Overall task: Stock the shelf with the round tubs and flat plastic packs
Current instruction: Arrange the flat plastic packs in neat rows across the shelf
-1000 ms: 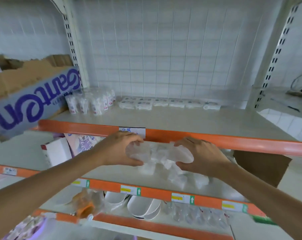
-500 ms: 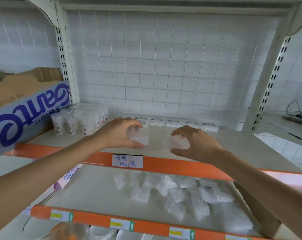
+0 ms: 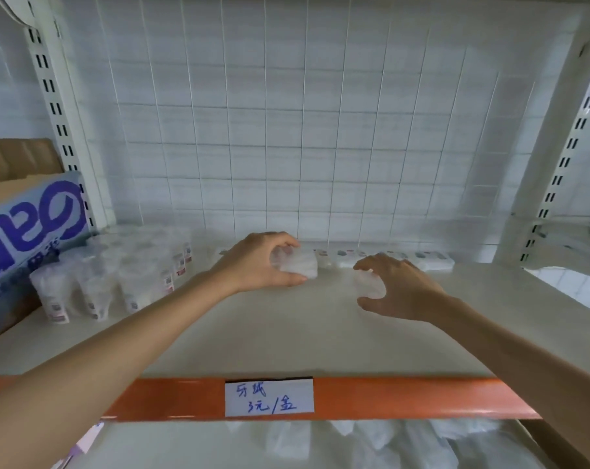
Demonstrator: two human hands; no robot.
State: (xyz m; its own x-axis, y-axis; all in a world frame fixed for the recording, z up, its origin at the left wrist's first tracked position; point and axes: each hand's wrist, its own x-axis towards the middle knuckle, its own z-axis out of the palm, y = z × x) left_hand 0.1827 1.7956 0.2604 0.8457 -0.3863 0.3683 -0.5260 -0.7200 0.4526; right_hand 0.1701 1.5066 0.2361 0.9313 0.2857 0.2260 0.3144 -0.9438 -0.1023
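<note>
My left hand (image 3: 263, 262) grips a flat clear plastic pack (image 3: 298, 264) just above the white upper shelf (image 3: 286, 333), close to the row of flat packs (image 3: 405, 260) along the back grid. My right hand (image 3: 398, 287) curls round a second clear pack (image 3: 366, 282), low over the shelf a little nearer to me. A cluster of round clear tubs (image 3: 117, 282) stands at the shelf's left.
A blue-and-white cardboard box (image 3: 26, 238) sits left of the tubs. An orange shelf edge (image 3: 388, 397) carries a handwritten price label (image 3: 269, 398). Several loose packs (image 3: 371, 441) lie on the shelf below. White slotted uprights stand at both sides.
Both hands have lifted a pack each from the lower shelf and reached back over the upper shelf toward the rear row. My view has risen with them.
</note>
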